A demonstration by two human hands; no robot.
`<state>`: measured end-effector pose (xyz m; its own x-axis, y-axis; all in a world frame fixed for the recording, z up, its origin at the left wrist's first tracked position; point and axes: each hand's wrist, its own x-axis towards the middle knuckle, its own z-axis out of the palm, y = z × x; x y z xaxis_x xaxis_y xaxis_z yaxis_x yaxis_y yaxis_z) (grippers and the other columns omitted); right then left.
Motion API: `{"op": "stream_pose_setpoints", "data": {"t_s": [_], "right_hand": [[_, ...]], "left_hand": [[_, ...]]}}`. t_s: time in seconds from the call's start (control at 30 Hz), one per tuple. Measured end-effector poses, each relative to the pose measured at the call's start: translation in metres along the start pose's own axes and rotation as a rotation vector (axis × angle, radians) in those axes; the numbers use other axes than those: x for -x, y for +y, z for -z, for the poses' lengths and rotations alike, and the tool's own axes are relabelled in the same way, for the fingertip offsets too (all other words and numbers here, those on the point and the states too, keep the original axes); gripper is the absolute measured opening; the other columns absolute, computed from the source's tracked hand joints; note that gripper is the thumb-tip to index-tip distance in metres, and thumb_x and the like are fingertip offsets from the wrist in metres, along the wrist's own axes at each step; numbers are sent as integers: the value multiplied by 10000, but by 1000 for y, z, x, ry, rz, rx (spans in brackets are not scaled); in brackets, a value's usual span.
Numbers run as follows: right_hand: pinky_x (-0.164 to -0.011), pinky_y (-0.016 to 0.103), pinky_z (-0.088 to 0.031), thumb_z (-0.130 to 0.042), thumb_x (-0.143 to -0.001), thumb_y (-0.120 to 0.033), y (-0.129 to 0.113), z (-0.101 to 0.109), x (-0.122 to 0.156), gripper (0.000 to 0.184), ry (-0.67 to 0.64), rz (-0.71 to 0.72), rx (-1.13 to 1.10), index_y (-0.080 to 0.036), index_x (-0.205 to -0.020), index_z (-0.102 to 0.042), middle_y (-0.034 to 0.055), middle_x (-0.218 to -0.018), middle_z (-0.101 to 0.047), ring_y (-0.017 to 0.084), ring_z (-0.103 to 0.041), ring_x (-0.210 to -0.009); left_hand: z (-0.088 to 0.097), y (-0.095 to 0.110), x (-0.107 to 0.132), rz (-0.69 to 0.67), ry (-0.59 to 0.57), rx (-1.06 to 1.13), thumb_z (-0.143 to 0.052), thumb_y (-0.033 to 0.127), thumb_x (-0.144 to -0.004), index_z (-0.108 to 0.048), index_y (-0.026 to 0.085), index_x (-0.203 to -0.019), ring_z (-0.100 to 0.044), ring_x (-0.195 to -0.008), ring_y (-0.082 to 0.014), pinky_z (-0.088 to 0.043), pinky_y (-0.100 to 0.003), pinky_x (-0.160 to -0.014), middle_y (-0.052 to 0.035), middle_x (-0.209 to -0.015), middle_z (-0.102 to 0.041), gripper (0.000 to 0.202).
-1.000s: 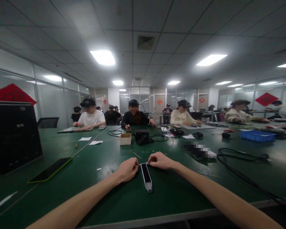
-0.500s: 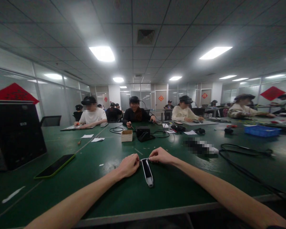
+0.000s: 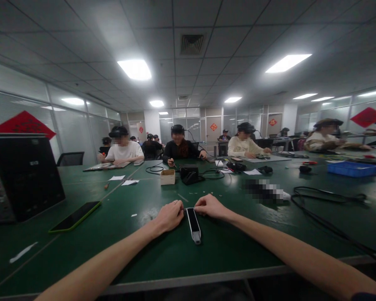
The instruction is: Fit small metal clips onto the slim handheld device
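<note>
A slim white pen-shaped device [image 3: 193, 225], like a scanning pen with a long black screen, lies on the green table [image 3: 163, 259]. Its narrow grey tip points toward me. At its far end, on the left, is my left hand [image 3: 171, 215], fingers curled and pinched together. My right hand [image 3: 212, 206] is pinched at the right side of that same end, its fingertips at or very near the device. What either pinch holds is too small and dim to make out.
On the left are a green-edged phone [image 3: 75, 216], a black computer case [image 3: 25, 175] and a white strip [image 3: 23, 252]. Ahead stand a small box [image 3: 167, 177] and a black device [image 3: 189, 173]. Black cables [image 3: 324, 219] and a blue tray [image 3: 352, 169] are right. Several people sit across.
The view has turned slightly left. My hands stay at the device's far end with small finger movements. A pale streak along the screen's right side no longer shows.
</note>
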<state>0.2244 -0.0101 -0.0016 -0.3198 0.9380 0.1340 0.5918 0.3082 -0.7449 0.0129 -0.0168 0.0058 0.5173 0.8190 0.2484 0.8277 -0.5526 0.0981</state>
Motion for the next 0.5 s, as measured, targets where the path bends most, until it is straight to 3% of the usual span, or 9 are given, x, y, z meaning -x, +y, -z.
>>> {"op": "stream_pose_setpoints", "data": {"t_s": [0.13, 0.27, 0.37, 0.5], "right_hand": [[-557, 208, -443, -539, -810, -338, -4, 8, 0, 261, -35, 61, 131, -132, -843, -695, 48, -726, -681, 127, -595, -609], [-670, 236, -433, -466, -861, -338, 4, 27, -8, 289, 159, 123, 444, -151, -860, -686, 63, -840, -684, 153, -605, -737], [-742, 248, -414, -432, -881, -306, 27, 48, -17, 277, 267, 61, 631, -156, -922, -662, 77, -939, -663, 171, -591, -842], [-785, 257, -393, -421, -881, -256, 68, 77, -24, 267, 296, -29, 779, -150, -987, -642, 113, -1002, -631, 195, -568, -925]], "left_hand": [[-1, -1, -1, -16, 2, 25, -395, 250, -855, -510, 201, -912, -579, -792, -185, -421, -275, -675, -47, -906, -602, 138], [-2, -4, -3, -31, 1, 55, -407, 256, -853, -524, 198, -914, -585, -811, -192, -428, -281, -693, -54, -918, -614, 144], [-3, -6, -3, -32, -1, 65, -413, 261, -854, -531, 194, -928, -587, -816, -190, -430, -280, -699, -56, -932, -617, 154], [-5, -8, -4, -46, 14, 71, -425, 267, -851, -535, 191, -928, -588, -813, -188, -431, -277, -700, -51, -913, -621, 155]]}}
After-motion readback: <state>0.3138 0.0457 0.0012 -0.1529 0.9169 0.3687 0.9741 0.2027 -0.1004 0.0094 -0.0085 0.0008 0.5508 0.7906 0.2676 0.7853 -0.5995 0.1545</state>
